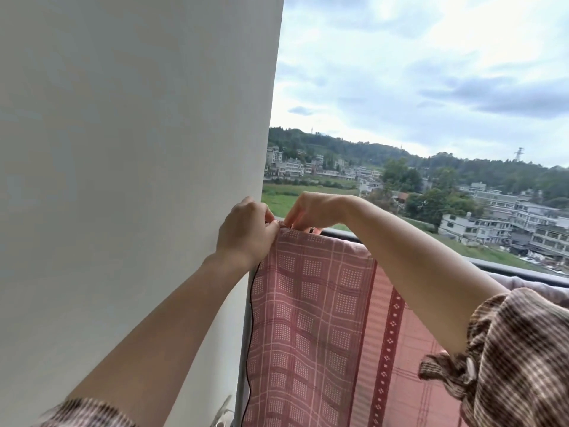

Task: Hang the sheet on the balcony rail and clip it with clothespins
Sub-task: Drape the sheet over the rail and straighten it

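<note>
A pink checked cotton sheet (308, 303) already hangs over the dark metal balcony rail (508, 269), filling six o'clock. At centre, the left hand (246, 232) and right hand (311, 211) both pinch its top corner, fingers curled. No clothespin shows clearly, so clipping seems unfinished. A plain white wall (123, 149) crowds nine o'clock, and a thin black cable (250, 334) runs down beside it.

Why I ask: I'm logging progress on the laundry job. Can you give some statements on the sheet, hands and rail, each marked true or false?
1. The sheet is draped over the balcony rail. True.
2. The sheet is plain blue. False: it is pink and checked.
3. The left hand pinches the sheet's top corner beside the wall. True.
4. The right hand hangs idle at the person's side. False: its curled fingers are at the sheet's top edge.
</note>
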{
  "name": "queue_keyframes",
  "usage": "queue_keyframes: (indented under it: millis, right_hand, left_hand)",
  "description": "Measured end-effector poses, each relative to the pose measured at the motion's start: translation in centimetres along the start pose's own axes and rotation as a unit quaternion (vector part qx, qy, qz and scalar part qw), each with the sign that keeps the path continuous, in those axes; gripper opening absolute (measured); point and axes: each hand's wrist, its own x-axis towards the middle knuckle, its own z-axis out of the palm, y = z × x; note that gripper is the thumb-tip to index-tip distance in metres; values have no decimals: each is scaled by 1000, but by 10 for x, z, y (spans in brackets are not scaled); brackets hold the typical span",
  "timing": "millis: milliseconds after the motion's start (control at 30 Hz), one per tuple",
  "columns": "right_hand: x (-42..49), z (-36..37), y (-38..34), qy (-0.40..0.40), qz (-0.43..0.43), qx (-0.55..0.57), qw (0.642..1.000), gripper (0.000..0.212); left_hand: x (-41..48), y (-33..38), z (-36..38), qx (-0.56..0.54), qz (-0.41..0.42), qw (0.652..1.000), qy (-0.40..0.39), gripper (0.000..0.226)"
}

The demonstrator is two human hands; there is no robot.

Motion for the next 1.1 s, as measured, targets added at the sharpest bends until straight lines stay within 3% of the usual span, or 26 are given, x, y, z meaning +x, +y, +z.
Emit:
queue_keyframes:
  millis: [133, 200, 267, 367, 433, 533, 633, 767, 833, 967, 1100]
  right_hand:
    - [5, -1, 4, -69, 25, 31, 997, 43]
    - [9, -3, 6, -117, 33, 59, 991, 40]
    - [12, -6, 7, -148, 42, 68, 986, 38]
    - [19, -8, 8, -183, 64, 52, 980, 54]
    - [18, -11, 7, -196, 57, 40, 978, 50]
    - [11, -24, -3, -98, -14, 39, 994, 18]
    - [11, -26, -13, 30, -73, 63, 995, 16]
    - [11, -10, -10, -64, -59, 67, 994, 41]
    - [3, -9, -7, -91, -45, 71, 992, 42]
    - [-17, -4, -4, -26, -41, 89, 995, 33]
    - [-36, 17, -3, 92, -80, -69, 990, 32]
  left_hand:
    - [10, 1, -4, -14, -28, 997, -72, 15]
    - [13, 1, -7, -39, -47, 992, -111, 14]
    - [16, -1, -8, -53, -63, 989, -125, 16]
    - [17, -3, -6, -65, -73, 986, -134, 16]
    - [19, -4, -4, -87, -83, 984, -132, 16]
    - [25, -9, -5, -173, -130, 969, -121, 19]
    - [31, -17, -7, -282, -193, 934, -109, 22]
    - [14, -34, -5, -308, -241, 913, -117, 16]
    - [5, -39, -3, -307, -246, 908, -141, 24]
    - [0, -35, -5, -314, -205, 917, -137, 29]
    - [1, -32, -4, -338, -178, 924, -31, 19]
